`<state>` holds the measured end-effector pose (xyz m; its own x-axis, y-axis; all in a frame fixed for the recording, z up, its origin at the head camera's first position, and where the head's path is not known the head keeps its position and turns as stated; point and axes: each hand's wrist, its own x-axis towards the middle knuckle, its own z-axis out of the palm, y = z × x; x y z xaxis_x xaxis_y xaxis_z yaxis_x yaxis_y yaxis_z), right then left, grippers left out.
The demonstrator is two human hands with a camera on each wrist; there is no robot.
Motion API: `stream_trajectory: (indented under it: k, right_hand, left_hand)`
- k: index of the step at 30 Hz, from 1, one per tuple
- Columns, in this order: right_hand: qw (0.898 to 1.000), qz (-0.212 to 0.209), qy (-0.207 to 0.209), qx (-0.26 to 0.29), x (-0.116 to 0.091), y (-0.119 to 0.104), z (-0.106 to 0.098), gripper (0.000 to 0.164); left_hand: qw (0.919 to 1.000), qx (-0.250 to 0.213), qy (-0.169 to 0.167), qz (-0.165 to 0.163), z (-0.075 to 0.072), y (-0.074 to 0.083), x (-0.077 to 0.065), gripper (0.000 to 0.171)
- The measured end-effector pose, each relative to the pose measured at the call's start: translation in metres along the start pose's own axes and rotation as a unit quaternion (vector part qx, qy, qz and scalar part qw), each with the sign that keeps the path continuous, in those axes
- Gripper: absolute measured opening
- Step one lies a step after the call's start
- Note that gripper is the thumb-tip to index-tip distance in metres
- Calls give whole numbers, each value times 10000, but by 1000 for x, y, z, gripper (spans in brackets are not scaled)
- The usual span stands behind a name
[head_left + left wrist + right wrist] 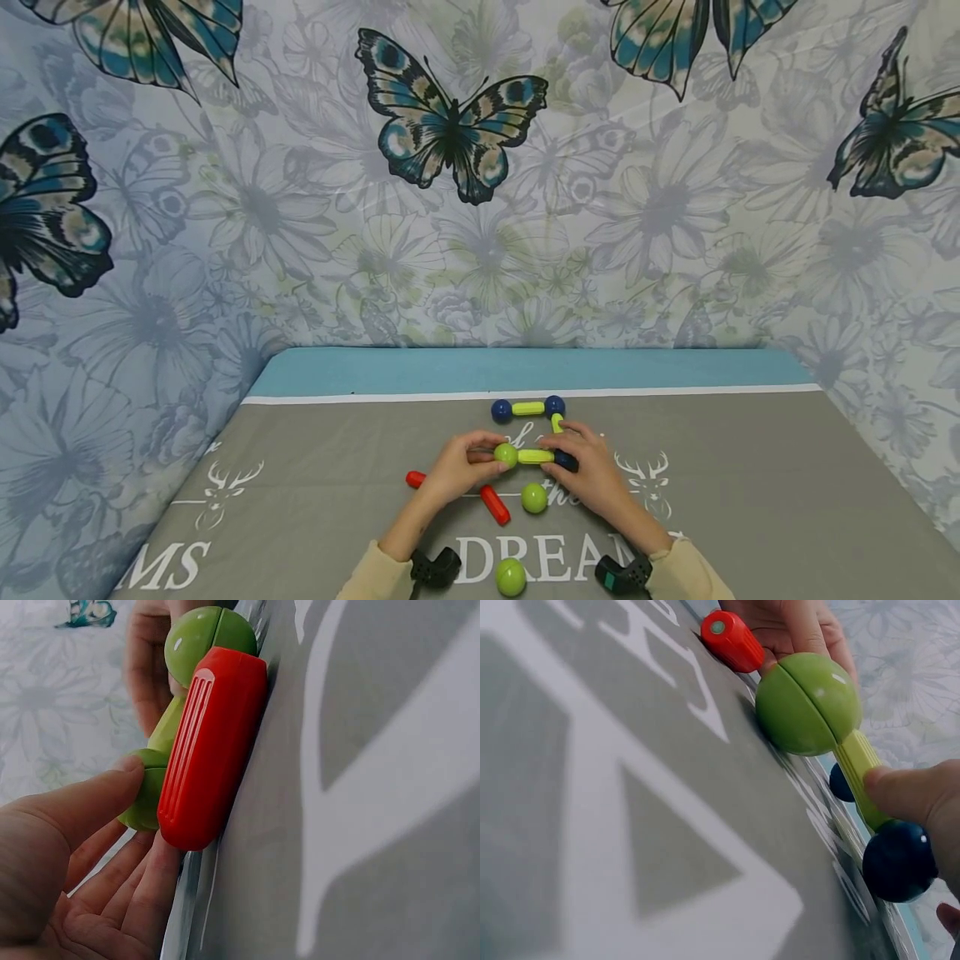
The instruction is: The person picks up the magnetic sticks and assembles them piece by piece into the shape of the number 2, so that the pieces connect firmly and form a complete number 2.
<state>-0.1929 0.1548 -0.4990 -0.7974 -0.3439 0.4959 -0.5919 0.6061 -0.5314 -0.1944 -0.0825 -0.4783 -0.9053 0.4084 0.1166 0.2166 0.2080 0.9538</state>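
A pale floral cloth printed with butterflies (453, 250) hangs behind a bench (750, 483) covered in grey-brown fabric with white lettering, a teal strip (525, 367) along its far edge. The left hand (461, 468) pinches a lime-green ball (506, 455) between thumb and fingers. The right hand (597, 468) grips a navy ball (566, 460), its thumb against the near yellow-green rod (536, 457) that bridges the two hands. Beyond the fingers lie a far yellow-green rod (528, 408), a left-end navy ball (501, 411) and a corner navy ball (554, 406); a side yellow-green rod (557, 423) comes back from that corner towards the right hand, whose fingers hide its near end.

As far as shows, three rods and four balls form a three-sided chain; the side by the left hand has no rod. Unattached are one red rod (495, 505) between the hands and nearer the body, another red rod (415, 479) partly behind the left hand, a loose green ball (534, 497) just short of the fingers, and a nearest green ball (511, 577) between the wrists.

The near rod's long axis runs crosswise from hand to hand, roughly parallel to the far one; the side rod points away from the right hand, and the chain's gap faces left.
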Motion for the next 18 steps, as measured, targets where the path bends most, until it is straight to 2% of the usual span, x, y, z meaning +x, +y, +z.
stream_trajectory:
  k: [2,8,18]
  right_hand:
    - [9999,-100,-103,12,2,-1,2,35]
    - [9975,-594,-393,-3,10,-7,12,35]
    - [9977,-605,-305,-81,15,-12,17,33]
  left_hand:
    - [10000,18,17,-19,1,-9,2,33]
    - [9999,153,-1,41,0,-10,2,32]
    - [9983,459,-104,340,-4,-5,0,34]
